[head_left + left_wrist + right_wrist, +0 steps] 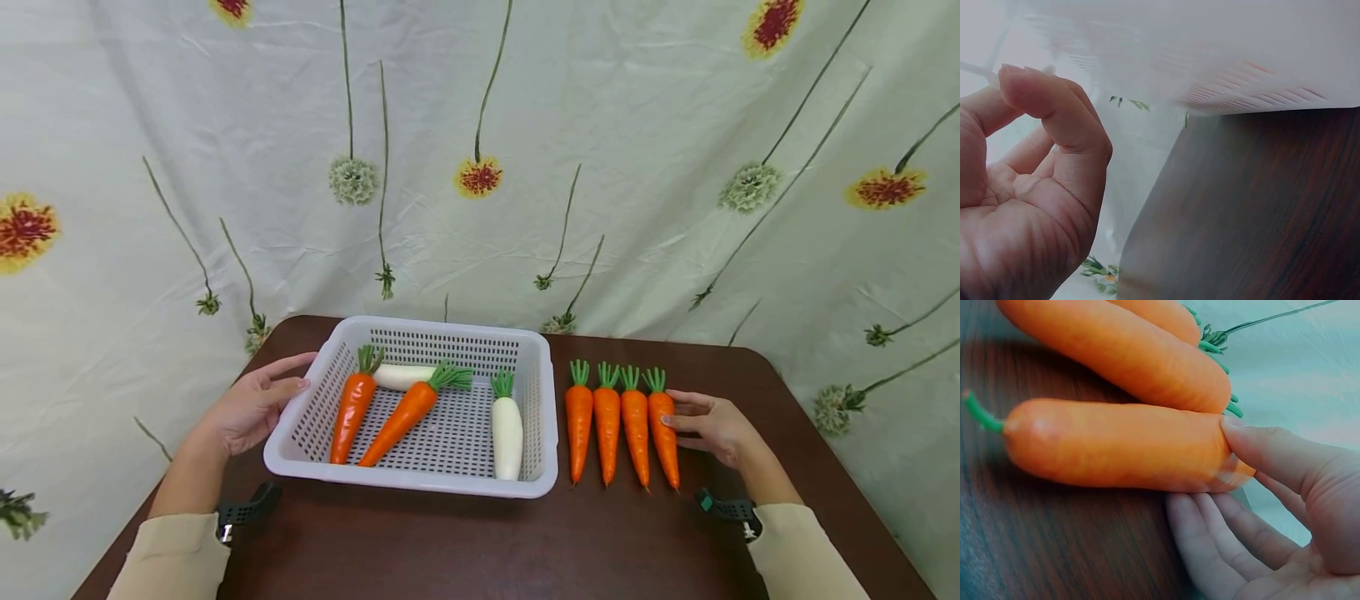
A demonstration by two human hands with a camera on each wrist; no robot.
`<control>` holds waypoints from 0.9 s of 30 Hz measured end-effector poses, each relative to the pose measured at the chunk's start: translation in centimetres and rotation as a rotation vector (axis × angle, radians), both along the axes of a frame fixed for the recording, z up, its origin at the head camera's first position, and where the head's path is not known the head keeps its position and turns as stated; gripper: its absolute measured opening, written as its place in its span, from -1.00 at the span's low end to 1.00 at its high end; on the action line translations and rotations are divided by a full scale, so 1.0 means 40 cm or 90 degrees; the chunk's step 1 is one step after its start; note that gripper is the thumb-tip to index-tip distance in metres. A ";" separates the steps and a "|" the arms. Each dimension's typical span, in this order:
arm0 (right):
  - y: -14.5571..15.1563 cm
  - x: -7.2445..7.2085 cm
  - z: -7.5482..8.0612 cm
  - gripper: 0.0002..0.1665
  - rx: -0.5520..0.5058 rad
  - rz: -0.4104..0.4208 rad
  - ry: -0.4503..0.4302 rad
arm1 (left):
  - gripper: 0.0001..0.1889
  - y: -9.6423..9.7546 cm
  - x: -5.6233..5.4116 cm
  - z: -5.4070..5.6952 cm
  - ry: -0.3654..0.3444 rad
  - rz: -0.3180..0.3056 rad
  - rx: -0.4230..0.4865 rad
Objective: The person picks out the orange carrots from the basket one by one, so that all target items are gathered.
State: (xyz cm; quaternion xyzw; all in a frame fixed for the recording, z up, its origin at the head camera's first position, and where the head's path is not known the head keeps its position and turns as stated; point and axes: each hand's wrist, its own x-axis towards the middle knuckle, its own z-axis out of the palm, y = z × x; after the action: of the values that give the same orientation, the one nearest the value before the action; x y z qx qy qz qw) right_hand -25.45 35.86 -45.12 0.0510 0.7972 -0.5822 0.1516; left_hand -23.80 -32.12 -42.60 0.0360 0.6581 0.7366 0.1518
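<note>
My right hand [716, 429] is at the far right carrot [662, 429] of a row lying on the table. In the right wrist view, the thumb presses on top of that carrot [1116, 447] and the fingers lie along its side, pinching it near its thick end. Beside the left wall of a white plastic basket [405, 482], my left hand [251, 404] has its fingers loosely bent, with the fingertips at the rim. The left wrist view shows this hand [1041, 169] holding nothing, next to the perforated wall of the basket [1241, 69].
Inside the basket lie an upper-left carrot [352, 417], a slanted carrot [401, 421], a white radish with green top [507, 433] and another white radish [401, 377], partly hidden. More carrots [606, 429] lie left of my right hand. A flowered cloth [480, 242] hangs behind the dark table [465, 542].
</note>
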 end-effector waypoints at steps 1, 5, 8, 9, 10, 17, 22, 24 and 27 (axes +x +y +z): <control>-0.001 0.002 0.001 -0.07 0.001 0.000 0.001 | -0.43 0.001 0.000 0.001 -0.001 0.000 -0.001; -0.003 0.007 0.001 -0.06 0.003 -0.002 0.005 | -0.41 0.003 0.001 0.004 -0.002 0.001 -0.007; -0.003 0.007 -0.002 -0.06 0.005 0.002 0.011 | -0.40 0.003 0.001 0.003 -0.001 0.002 -0.012; -0.003 0.007 -0.003 -0.06 0.005 0.002 0.012 | -0.40 0.002 0.001 0.003 -0.001 0.003 -0.015; -0.004 0.007 -0.002 -0.05 0.006 0.000 0.013 | -0.40 0.002 0.001 0.003 -0.001 0.003 -0.016; -0.022 0.014 0.006 -0.09 0.074 -0.021 0.076 | -0.38 0.006 0.004 0.007 0.000 0.004 -0.019; -0.047 0.016 0.017 -0.13 0.177 -0.056 0.151 | -0.37 0.007 0.005 0.009 0.003 0.007 -0.026; -0.058 0.018 0.024 -0.13 0.191 -0.069 0.172 | -0.36 0.008 0.005 0.010 0.002 0.008 -0.029; -0.075 0.022 0.037 -0.15 0.196 -0.077 0.201 | -0.35 0.008 0.006 0.011 0.001 0.009 -0.031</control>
State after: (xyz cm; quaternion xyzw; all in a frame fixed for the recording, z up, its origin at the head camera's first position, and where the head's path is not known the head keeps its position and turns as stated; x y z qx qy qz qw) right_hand -24.57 32.88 -43.64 0.0292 0.8861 -0.4621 -0.0199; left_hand -23.56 -31.79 -42.16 0.0282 0.6761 0.7213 0.1474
